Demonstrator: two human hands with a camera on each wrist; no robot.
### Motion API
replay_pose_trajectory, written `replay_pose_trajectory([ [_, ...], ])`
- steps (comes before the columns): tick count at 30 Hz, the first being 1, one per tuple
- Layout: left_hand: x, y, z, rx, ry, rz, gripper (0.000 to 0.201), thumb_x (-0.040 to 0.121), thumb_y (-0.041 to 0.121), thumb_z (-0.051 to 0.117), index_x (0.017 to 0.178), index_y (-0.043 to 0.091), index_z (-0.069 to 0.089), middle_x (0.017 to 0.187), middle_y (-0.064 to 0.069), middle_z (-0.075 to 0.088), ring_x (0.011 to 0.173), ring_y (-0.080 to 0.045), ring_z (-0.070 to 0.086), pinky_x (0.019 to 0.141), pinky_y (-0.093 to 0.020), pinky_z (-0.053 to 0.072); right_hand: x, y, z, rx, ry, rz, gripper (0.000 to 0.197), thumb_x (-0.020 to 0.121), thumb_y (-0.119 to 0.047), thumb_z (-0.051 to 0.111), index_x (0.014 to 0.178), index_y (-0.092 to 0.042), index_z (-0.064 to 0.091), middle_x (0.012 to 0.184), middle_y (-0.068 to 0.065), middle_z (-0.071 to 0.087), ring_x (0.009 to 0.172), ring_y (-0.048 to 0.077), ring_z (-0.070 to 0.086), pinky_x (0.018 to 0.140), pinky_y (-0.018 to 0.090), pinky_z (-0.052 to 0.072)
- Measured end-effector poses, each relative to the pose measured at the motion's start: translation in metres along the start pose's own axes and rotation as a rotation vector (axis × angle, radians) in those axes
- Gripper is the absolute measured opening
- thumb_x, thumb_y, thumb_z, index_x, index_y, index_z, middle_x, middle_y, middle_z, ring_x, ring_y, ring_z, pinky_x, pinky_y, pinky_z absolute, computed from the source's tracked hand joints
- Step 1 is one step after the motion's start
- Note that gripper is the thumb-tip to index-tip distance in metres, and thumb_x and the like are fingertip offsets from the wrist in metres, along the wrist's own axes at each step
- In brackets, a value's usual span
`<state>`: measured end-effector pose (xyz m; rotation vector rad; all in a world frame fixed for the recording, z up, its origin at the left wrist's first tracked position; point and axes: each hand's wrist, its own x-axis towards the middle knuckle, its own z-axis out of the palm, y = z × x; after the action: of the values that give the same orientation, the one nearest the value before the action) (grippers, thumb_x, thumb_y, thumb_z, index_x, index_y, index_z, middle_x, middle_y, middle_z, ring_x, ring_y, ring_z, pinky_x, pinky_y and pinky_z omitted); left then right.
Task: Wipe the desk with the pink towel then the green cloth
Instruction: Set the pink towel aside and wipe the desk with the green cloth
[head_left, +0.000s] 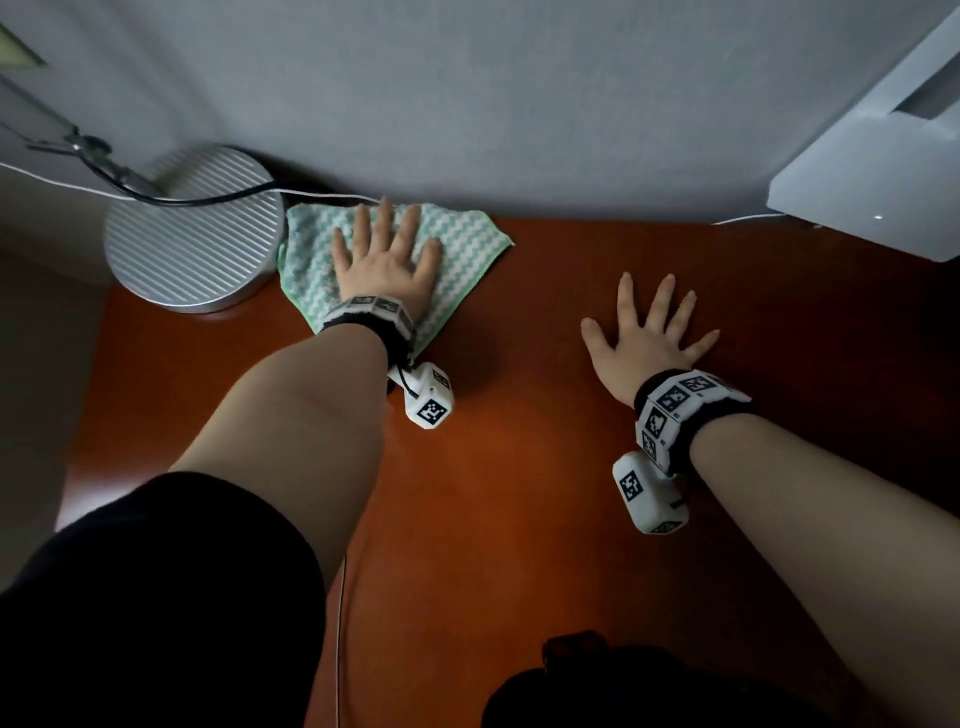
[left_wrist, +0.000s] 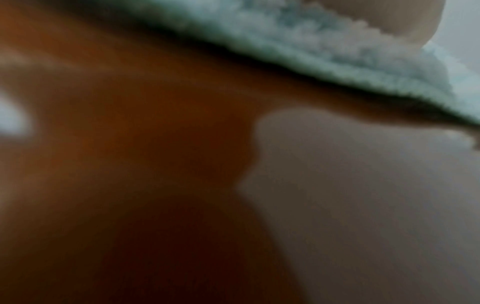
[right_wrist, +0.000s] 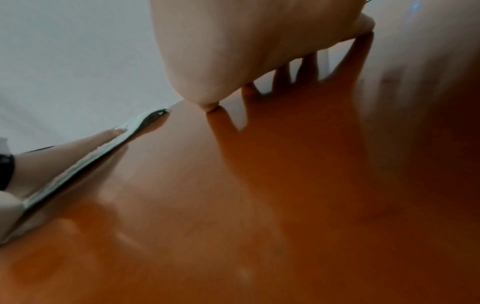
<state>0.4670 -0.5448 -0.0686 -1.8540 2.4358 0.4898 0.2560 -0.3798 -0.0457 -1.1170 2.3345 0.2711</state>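
My left hand (head_left: 387, 260) presses flat on the green cloth (head_left: 467, 234) near the tabletop's (head_left: 519, 441) back edge. My right hand (head_left: 647, 340) rests flat and holds nothing. This is the cloth step. Next I slide it across.

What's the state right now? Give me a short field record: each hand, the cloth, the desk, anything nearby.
left hand: flat, fingers spread, pressing on the green cloth
right hand: flat on bare desk, fingers spread, holding nothing
green cloth: spread flat at the desk's back left, one edge against the lamp base
pink towel: not in view
desk: reddish-brown, glossy
nearby: round ribbed metal lamp base at back left; white device at back right
stage: looks like the green-cloth wipe
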Motion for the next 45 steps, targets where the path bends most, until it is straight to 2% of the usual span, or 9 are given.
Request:
replay_pose_trajectory([
  [8,-0.003,-0.034,-0.010,-0.087,0.051,-0.154,0.060,0.096,0.056,0.019,0.152,0.035,0.012,0.161,0.001,-0.001,0.148,-0.023,-0.003,0.119,-0.044,0.000,-0.015,-0.012,0.005,-0.038,-0.031,-0.043,0.072,0.090,-0.070,0.014,0.148,-0.040,-0.016,0.156,0.006,-0.028,0.143,0.033,-0.024,0.110,0.066,-0.008],
  [11,-0.014,-0.016,-0.004,-0.027,0.040,-0.199,0.061,0.096,0.056,0.015,0.152,0.035,0.008,0.161,0.000,-0.005,0.148,-0.026,-0.007,0.117,-0.051,-0.006,-0.018,-0.002,0.005,-0.061,-0.047,-0.086,0.073,0.088,-0.073,0.014,0.147,-0.042,-0.016,0.156,0.004,-0.029,0.143,0.030,-0.025,0.110,0.065,-0.008],
  [14,-0.039,0.020,0.008,0.078,-0.042,-0.084,0.061,0.095,0.057,0.010,0.152,0.034,0.001,0.160,0.001,-0.011,0.146,-0.028,-0.014,0.113,-0.057,-0.013,-0.023,0.010,0.004,-0.071,-0.064,-0.119,0.074,0.087,-0.075,0.017,0.147,-0.045,-0.014,0.157,0.000,-0.027,0.144,0.027,-0.024,0.110,0.066,-0.007],
  [20,-0.110,0.106,0.046,0.135,-0.143,0.206,0.061,0.095,0.058,0.004,0.151,0.035,-0.005,0.159,0.002,-0.016,0.144,-0.030,-0.021,0.111,-0.061,-0.014,-0.045,0.059,0.012,-0.036,-0.079,-0.079,0.073,0.086,-0.076,0.021,0.146,-0.049,-0.012,0.157,-0.005,-0.026,0.144,0.025,-0.023,0.108,0.067,-0.005],
  [26,-0.193,0.178,0.077,0.206,-0.240,0.377,0.060,0.095,0.055,0.002,0.151,0.033,-0.007,0.158,0.002,-0.019,0.143,-0.030,-0.024,0.109,-0.062,-0.015,-0.064,0.117,0.013,-0.033,-0.130,-0.029,0.074,0.092,-0.044,0.037,0.148,-0.045,-0.011,0.155,-0.005,-0.030,0.144,0.025,-0.025,0.110,0.067,-0.003],
  [29,-0.217,0.189,0.085,0.223,-0.255,0.415,0.059,0.098,0.050,0.007,0.152,0.031,-0.007,0.159,0.003,-0.018,0.144,-0.028,-0.023,0.111,-0.059,-0.015,-0.068,0.124,0.015,-0.064,-0.128,-0.033,0.071,0.093,-0.043,0.036,0.150,-0.040,-0.007,0.155,-0.004,-0.031,0.144,0.025,-0.025,0.111,0.066,-0.004],
  [33,-0.209,0.169,0.081,0.173,-0.228,0.408,0.058,0.097,0.052,0.012,0.152,0.036,0.001,0.160,0.006,-0.010,0.146,-0.022,-0.016,0.115,-0.051,-0.014,-0.075,0.113,0.022,-0.030,-0.111,-0.036,0.073,0.092,-0.048,0.036,0.149,-0.042,-0.008,0.155,0.000,-0.031,0.143,0.029,-0.025,0.110,0.067,-0.005],
  [36,-0.195,0.141,0.072,0.123,-0.190,0.319,0.059,0.096,0.056,0.011,0.151,0.038,0.004,0.160,0.008,-0.009,0.146,-0.021,-0.016,0.115,-0.049,-0.016,-0.084,0.096,0.032,-0.013,-0.089,-0.044,0.073,0.092,-0.056,0.033,0.149,-0.043,-0.010,0.156,0.002,-0.029,0.143,0.032,-0.024,0.109,0.068,-0.006],
  [45,-0.165,-0.008,0.035,-0.005,-0.058,0.014,0.063,0.093,0.061,0.011,0.151,0.038,0.006,0.160,0.007,-0.008,0.146,-0.021,-0.016,0.116,-0.047,-0.015,-0.113,0.026,0.055,0.053,-0.091,0.024,0.072,0.090,-0.068,0.021,0.147,-0.044,-0.014,0.156,0.003,-0.030,0.142,0.034,-0.026,0.109,0.067,-0.009],
])
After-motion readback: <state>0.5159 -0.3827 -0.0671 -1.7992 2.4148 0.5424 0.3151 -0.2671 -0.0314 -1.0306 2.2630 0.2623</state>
